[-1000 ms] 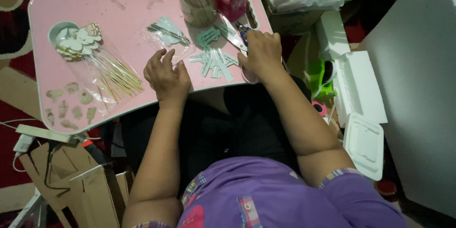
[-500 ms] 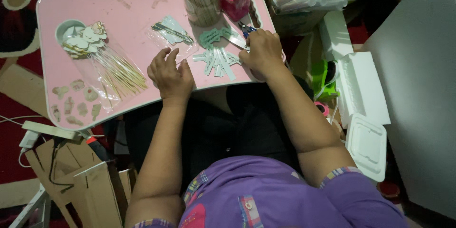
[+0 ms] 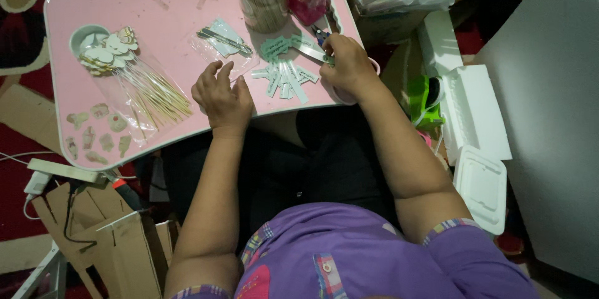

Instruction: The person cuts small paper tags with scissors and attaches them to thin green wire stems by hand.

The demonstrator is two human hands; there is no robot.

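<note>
R hand [image 3: 349, 65] closed round scissors [image 3: 315, 49] at table's [image 3: 187, 6] 2 o'clock. L hand [image 3: 223, 96] flat, fingers spread, holding nothing. Paper label strips [image 3: 284, 77] fanned btwn hands, 3 o'clock of L: prob light, flimsy, crease-prone; pinch by an end.

L hand [image 3: 223, 96] flat on pink table [image 3: 175, 12]; R hand [image 3: 347, 65] on paper strips [image 3: 285, 77].
</note>
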